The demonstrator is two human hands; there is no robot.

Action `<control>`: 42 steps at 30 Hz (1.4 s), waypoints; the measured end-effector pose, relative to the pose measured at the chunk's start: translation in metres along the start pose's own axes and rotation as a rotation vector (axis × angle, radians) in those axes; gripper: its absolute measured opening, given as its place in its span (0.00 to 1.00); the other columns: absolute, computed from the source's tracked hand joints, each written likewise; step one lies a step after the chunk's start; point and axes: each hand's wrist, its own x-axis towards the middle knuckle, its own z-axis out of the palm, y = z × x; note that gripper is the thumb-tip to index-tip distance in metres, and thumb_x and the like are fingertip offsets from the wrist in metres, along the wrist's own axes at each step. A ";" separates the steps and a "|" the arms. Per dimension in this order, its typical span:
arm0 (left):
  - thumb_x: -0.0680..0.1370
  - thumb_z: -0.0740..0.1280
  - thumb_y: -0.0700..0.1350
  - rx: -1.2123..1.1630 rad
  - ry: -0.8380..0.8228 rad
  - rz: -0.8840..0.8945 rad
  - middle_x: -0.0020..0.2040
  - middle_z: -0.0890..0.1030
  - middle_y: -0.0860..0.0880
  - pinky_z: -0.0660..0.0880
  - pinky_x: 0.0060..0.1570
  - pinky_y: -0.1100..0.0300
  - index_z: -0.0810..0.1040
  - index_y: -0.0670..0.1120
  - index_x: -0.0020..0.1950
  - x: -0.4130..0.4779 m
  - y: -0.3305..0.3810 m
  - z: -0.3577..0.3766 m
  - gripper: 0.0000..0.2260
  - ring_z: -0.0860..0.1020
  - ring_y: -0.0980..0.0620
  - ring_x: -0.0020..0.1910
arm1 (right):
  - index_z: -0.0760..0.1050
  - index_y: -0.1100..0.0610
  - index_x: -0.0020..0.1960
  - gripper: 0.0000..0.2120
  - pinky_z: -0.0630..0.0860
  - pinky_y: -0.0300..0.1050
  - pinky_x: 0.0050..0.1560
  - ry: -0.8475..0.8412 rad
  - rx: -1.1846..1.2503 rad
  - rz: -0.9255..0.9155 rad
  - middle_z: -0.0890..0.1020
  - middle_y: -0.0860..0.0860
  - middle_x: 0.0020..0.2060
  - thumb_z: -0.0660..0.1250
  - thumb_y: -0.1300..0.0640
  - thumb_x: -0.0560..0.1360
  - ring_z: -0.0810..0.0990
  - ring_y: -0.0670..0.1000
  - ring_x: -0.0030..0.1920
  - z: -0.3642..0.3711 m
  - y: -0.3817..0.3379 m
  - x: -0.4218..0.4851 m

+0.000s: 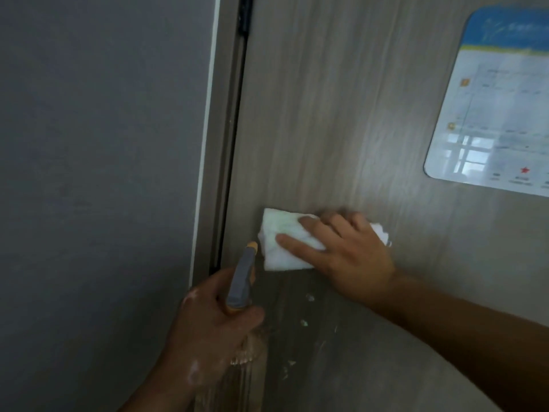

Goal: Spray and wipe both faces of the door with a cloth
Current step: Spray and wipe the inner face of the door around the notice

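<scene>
White cloth (285, 242) lies flat on the door (326, 114) under the right hand (344, 248), its fingers spread straight. Left hand (214, 316), just below-left, grips a grey-orange sprayer (242, 281), nozzle near the cloth. Wet streaks show beneath. A notice (499, 99) hangs upper right; grey wall (98, 144) lies left of the frame (217, 144).

Only two hands and forearms of the person show, all bare. The left hand (214, 316), at about 7 o'clock in the view, glistens wet. Pale shiny patches sit on its back and on the wrist, and drops cling along its edge at 5 o'clock. The left forearm (166, 388) runs bare to the bottom edge. The right hand (347, 248), at about 4 o'clock, looks dry. The right forearm (475, 337) stays bare to the right edge. The nails are too blurred to describe.
</scene>
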 end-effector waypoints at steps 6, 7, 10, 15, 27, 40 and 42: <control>0.62 0.73 0.41 -0.051 -0.013 -0.032 0.24 0.73 0.51 0.74 0.26 0.55 0.84 0.50 0.47 -0.007 0.002 -0.002 0.14 0.71 0.52 0.22 | 0.70 0.45 0.77 0.29 0.69 0.54 0.53 0.102 0.007 0.147 0.80 0.57 0.64 0.62 0.52 0.76 0.78 0.61 0.57 -0.019 0.042 0.060; 0.63 0.74 0.40 -0.049 -0.015 -0.031 0.24 0.74 0.52 0.73 0.26 0.57 0.84 0.50 0.47 -0.008 0.003 0.000 0.14 0.71 0.53 0.23 | 0.71 0.45 0.77 0.29 0.68 0.54 0.53 0.135 0.015 0.224 0.80 0.57 0.63 0.62 0.53 0.75 0.78 0.61 0.56 -0.023 0.047 0.076; 0.62 0.74 0.42 -0.087 -0.028 -0.064 0.26 0.77 0.53 0.75 0.29 0.57 0.85 0.52 0.48 -0.009 0.002 0.002 0.15 0.75 0.53 0.26 | 0.71 0.44 0.76 0.28 0.68 0.54 0.52 0.195 0.004 0.375 0.80 0.55 0.63 0.66 0.53 0.75 0.78 0.61 0.55 -0.026 0.050 0.107; 0.59 0.73 0.48 -0.030 0.000 -0.035 0.26 0.77 0.56 0.73 0.31 0.61 0.84 0.61 0.50 -0.012 -0.007 -0.004 0.20 0.74 0.58 0.25 | 0.70 0.45 0.77 0.28 0.65 0.54 0.56 0.157 0.053 0.240 0.79 0.58 0.65 0.63 0.50 0.77 0.77 0.61 0.60 -0.006 0.003 0.075; 0.64 0.75 0.44 0.032 -0.105 -0.059 0.29 0.80 0.56 0.72 0.30 0.65 0.84 0.56 0.49 -0.018 -0.001 0.015 0.15 0.75 0.59 0.26 | 0.69 0.46 0.78 0.30 0.66 0.55 0.53 0.145 0.000 0.327 0.78 0.61 0.67 0.68 0.55 0.77 0.77 0.63 0.59 -0.041 0.076 0.011; 0.59 0.72 0.51 0.009 -0.231 0.012 0.37 0.83 0.48 0.76 0.35 0.56 0.82 0.54 0.47 -0.014 0.005 0.088 0.17 0.76 0.58 0.32 | 0.73 0.48 0.76 0.28 0.69 0.55 0.51 0.277 -0.038 0.408 0.81 0.59 0.63 0.72 0.56 0.76 0.79 0.62 0.55 -0.035 0.089 -0.012; 0.59 0.73 0.49 -0.005 -0.229 0.001 0.35 0.82 0.47 0.77 0.36 0.51 0.81 0.52 0.45 -0.014 0.001 0.092 0.15 0.75 0.57 0.32 | 0.74 0.49 0.75 0.27 0.70 0.56 0.51 0.283 -0.027 0.393 0.81 0.59 0.62 0.71 0.55 0.77 0.79 0.62 0.55 -0.035 0.088 -0.015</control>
